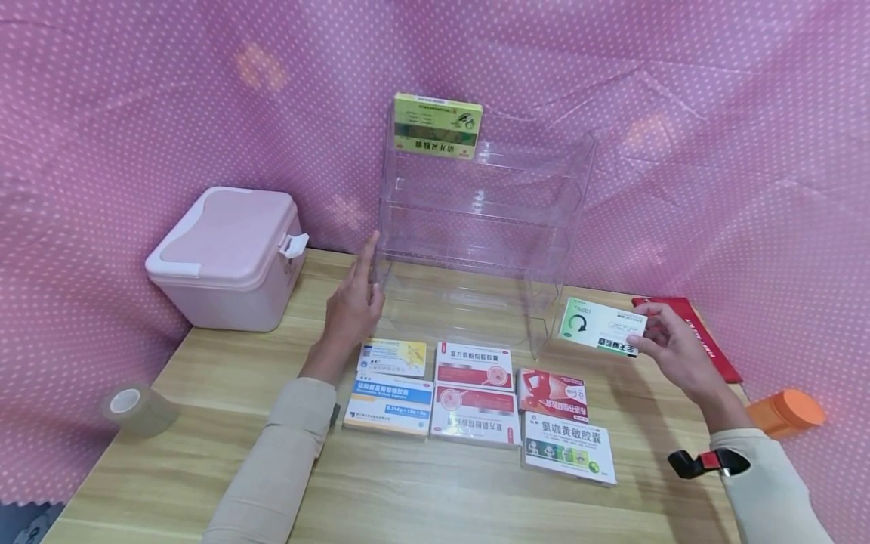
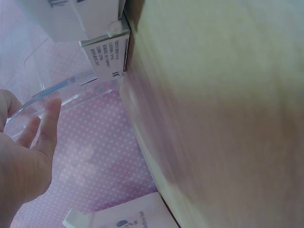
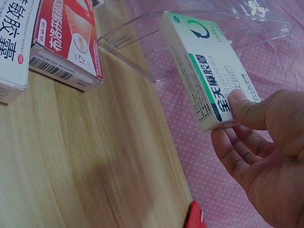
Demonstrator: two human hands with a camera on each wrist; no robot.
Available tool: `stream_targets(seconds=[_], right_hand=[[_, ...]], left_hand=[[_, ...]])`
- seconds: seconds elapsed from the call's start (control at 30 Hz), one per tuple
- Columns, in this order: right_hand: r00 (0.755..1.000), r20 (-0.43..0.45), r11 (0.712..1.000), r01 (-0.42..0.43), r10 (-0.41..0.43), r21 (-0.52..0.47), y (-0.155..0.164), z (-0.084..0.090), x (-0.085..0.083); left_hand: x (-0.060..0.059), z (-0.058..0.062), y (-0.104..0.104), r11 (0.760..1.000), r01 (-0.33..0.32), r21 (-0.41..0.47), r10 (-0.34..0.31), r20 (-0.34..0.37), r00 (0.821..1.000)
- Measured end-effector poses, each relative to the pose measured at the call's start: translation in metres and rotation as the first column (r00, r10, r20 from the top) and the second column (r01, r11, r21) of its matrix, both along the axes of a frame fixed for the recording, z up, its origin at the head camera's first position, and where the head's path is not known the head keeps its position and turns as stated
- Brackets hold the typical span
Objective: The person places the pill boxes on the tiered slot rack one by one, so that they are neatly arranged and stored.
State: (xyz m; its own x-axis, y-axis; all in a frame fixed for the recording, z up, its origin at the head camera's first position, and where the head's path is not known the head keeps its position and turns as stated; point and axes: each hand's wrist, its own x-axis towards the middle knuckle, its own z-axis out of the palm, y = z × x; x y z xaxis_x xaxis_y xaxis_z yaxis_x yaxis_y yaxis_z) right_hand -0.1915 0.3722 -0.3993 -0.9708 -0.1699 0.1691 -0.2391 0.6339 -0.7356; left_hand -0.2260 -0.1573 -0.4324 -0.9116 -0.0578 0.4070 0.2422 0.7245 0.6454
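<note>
Far left on the bench [image 1: 204,468]: a roll of tape [image 1: 139,409] lies on its side near the edge, and behind it a pink storage case [image 1: 227,257] stands with its lid down and latch facing the rack.

Your left hand [image 1: 353,302] stands edge-up with its fingers [image 2: 50,126] straight and close together, holding nothing. It sits at the left front corner of the clear tiered rack [image 1: 476,227], seemingly to steady it, though whether the fingers actually touch the plastic is hard to tell.

Centre: six medicine boxes lie flat, labels up, in rows before the rack, among them a blue-and-white box [image 1: 389,405] and a red box [image 1: 552,394], so each label reads at a glance. A green box [image 1: 438,125] stands upright on the top tier, its face forward.

Right: your right hand [image 1: 673,347] pinches a white-and-green box [image 1: 601,326] by one end, thumb on the printed face and fingers [image 3: 237,159] beneath. The box is held in the air just outside the rack's right front corner, long edge leading toward it. A red folder [image 1: 707,340] lies behind your hand, and an orange-capped bottle [image 1: 785,413] lies by your wrist.
</note>
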Motion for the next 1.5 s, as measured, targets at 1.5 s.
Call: stream_targets(seconds=[1.5], right_hand=[[0.977,-0.203,0.990,0.043,-0.069,-0.131,-0.012,0.052,-0.003]], left_hand=[[0.001,0.000,0.000,1.000,0.010,0.010,-0.010,-0.011,1.000]])
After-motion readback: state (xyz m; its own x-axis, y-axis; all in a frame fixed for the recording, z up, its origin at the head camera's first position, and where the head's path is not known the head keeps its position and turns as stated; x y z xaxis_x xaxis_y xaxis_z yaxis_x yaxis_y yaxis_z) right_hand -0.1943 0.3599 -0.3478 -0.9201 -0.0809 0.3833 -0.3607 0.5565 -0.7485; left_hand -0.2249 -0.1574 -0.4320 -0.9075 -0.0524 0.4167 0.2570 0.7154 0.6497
